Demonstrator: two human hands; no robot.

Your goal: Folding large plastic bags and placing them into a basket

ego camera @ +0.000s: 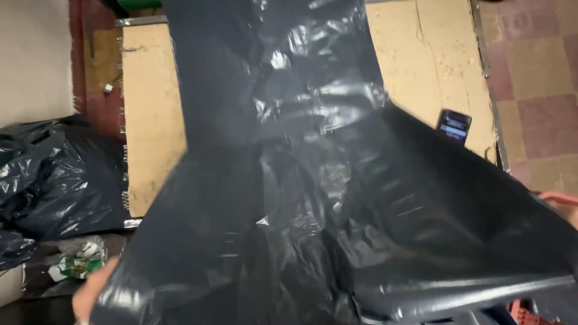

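We see a large black plastic bag (313,198) spread across most of the view, its glossy film creased and catching light along the upper middle and along a folded band at the lower right. Our left hand (90,292) shows only as a blurred patch at the bag's lower left edge, touching the film; how far its grip is closed cannot be told, since the bag covers the fingers. Our right hand (563,204) appears as a sliver at the right margin, against the bag's upper right edge; its grip is likewise hidden. Behind the bag lies a pale tan surface (153,120), flat and rectangular, with a metal strip along its left and top edges and a second strip down its right edge. A dark phone (454,125) with a lit screen lies on the right part of that surface, close to the bag's rim and near the right edge. To the left, a second black bag (54,174), full and crumpled, lies beside the surface, just under a light wall (33,57). Below it sits a small clear wrapper with green and white scraps (75,262), close to our left hand. On the right, a floor of red and tan tiles (539,84) shows beyond the metal strip, and this is the widest open room in view. A red crate-like corner (530,314) peeks out at the bottom right, under the bag.
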